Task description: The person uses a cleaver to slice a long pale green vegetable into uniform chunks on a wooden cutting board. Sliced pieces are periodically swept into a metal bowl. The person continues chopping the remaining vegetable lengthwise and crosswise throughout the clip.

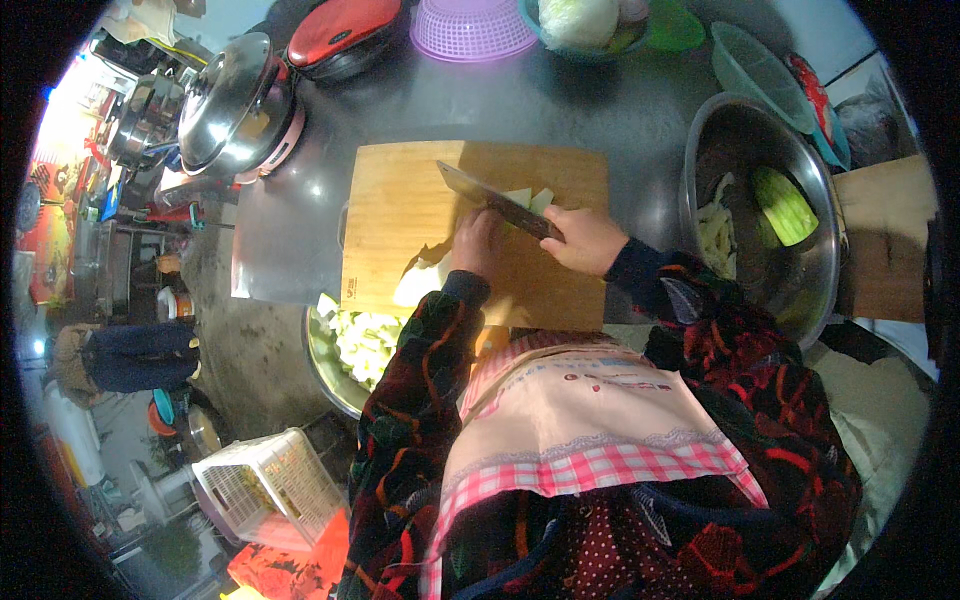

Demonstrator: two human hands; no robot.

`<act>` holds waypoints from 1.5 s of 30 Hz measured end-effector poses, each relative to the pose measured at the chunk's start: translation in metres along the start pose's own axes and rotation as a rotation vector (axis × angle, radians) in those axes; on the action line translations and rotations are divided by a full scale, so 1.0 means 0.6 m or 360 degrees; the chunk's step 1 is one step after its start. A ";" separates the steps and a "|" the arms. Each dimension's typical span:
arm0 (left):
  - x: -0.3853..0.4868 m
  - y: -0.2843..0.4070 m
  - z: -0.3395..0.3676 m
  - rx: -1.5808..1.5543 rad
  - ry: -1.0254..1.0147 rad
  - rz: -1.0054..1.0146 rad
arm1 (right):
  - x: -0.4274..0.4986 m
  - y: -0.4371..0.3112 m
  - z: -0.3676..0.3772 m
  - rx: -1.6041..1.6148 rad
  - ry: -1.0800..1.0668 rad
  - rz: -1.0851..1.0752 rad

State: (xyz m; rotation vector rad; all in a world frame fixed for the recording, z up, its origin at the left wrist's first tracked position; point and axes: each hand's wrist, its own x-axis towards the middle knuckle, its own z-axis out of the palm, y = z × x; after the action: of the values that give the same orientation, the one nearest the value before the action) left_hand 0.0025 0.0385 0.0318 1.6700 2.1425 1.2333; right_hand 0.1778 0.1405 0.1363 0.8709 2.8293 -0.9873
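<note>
My right hand [585, 238] is closed on the handle of a broad kitchen knife [487, 193], whose blade points up and left over a wooden cutting board [397, 202]. Beside the blade, my left hand [478, 244] is bent over the board with its fingertips close to the knife; what lies under them is hidden. Pale green vegetable pieces [538, 199] show just beyond the blade. At the board's lower left, partly behind the left sleeve, is a pale, brightly lit piece [420, 283]. A bowl of chopped pale green vegetable [364, 337] stands below that corner.
On the right a large steel basin [765, 292] holds a green gourd piece [784, 206] and peelings [718, 232]. A lidded pan [229, 105], a red electric griddle [345, 34] and a purple basket [474, 30] line the metal table. Far left, a person [135, 358] stands on the floor.
</note>
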 end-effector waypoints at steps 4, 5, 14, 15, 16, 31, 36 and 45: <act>0.001 -0.002 -0.001 -0.0035 0.0032 -0.0020 | 0.027 0.006 0.065 0.0086 0.0099 0.0179; 0.001 -0.001 -0.002 -0.0033 0.0037 -0.0012 | 0.029 0.014 0.070 0.0124 0.0147 0.0085; -0.006 0.012 -0.009 -0.0034 0.0039 -0.0031 | -0.010 0.007 -0.005 0.0243 0.0142 -0.0112; -0.006 0.012 -0.008 -0.0019 0.0058 -0.0007 | -0.013 0.003 -0.007 0.0176 0.0087 -0.0074; -0.006 0.011 -0.008 -0.0014 0.0054 -0.0009 | -0.013 0.000 -0.005 0.0110 0.0030 -0.0036; -0.014 0.002 -0.014 -0.0098 0.0043 -0.0029 | -0.013 -0.008 0.001 0.0194 0.0091 -0.0104; -0.014 0.000 -0.013 -0.0121 0.0087 -0.0004 | 0.000 -0.010 0.016 0.0175 0.0030 -0.0078; -0.020 0.009 -0.020 -0.0071 0.0104 -0.0031 | 0.015 -0.005 0.065 0.0266 0.0186 0.0044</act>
State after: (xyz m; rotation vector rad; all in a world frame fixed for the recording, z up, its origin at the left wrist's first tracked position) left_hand 0.0040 0.0223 0.0393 1.6087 2.1462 1.3373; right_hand 0.1623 0.1204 0.1049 1.0121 2.8525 -1.2230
